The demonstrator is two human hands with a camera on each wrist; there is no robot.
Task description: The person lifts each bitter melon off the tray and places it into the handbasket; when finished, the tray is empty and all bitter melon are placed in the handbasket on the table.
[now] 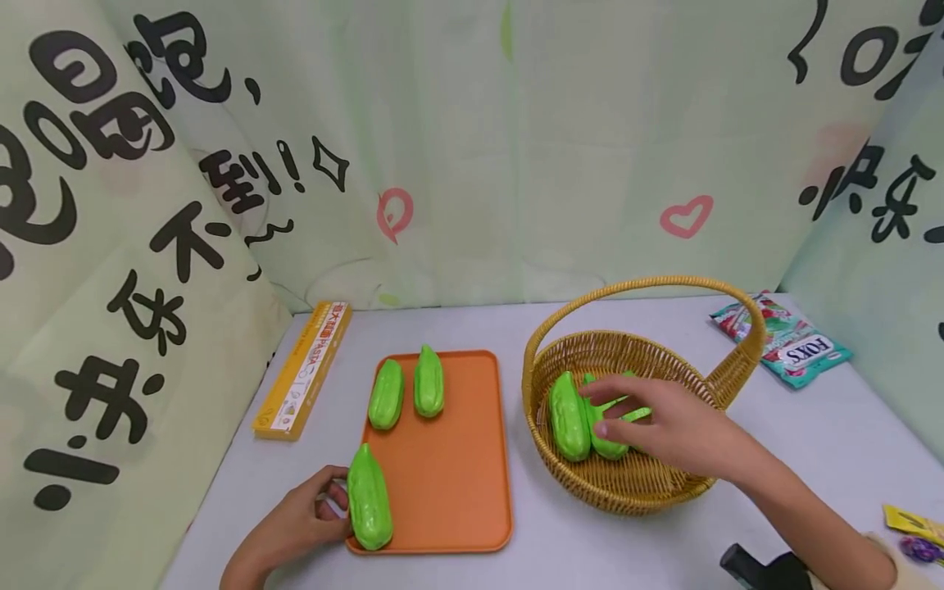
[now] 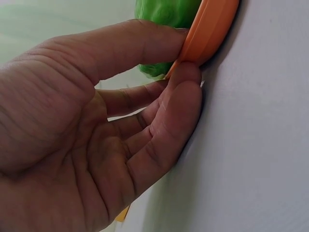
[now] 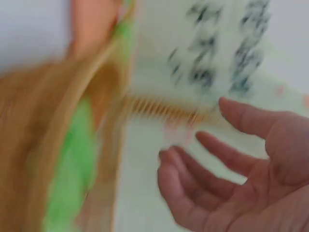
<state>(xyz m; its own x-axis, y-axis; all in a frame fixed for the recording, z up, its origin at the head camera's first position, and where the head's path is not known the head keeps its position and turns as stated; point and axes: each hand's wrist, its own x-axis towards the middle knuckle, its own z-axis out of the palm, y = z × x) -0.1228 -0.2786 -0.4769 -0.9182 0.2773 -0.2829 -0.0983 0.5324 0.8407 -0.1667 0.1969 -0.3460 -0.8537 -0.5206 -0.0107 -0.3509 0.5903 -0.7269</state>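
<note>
My left hand (image 1: 302, 512) is at the near left corner of an orange tray (image 1: 450, 475). In the left wrist view, thumb and fingertips pinch the tray's rim (image 2: 205, 36). Right beside them a green bitter melon (image 1: 370, 500) lies along the tray's left edge. Two more bitter melons (image 1: 428, 383) are at the tray's far left. My right hand (image 1: 667, 422) hovers over a wicker basket (image 1: 627, 500), fingers loosely bent and apart, nothing in its grasp. Several bitter melons (image 1: 569, 418) lie inside, partly hidden by that hand. The right wrist view is blurred.
The basket's tall handle (image 1: 649, 283) arches over its opening. A yellow pasta box (image 1: 302, 373) lies at the left, and a teal FOX'S candy bag (image 1: 792, 340) behind the basket. Small wrapped candies (image 1: 918, 524) are at the right edge. Printed curtains surround the table.
</note>
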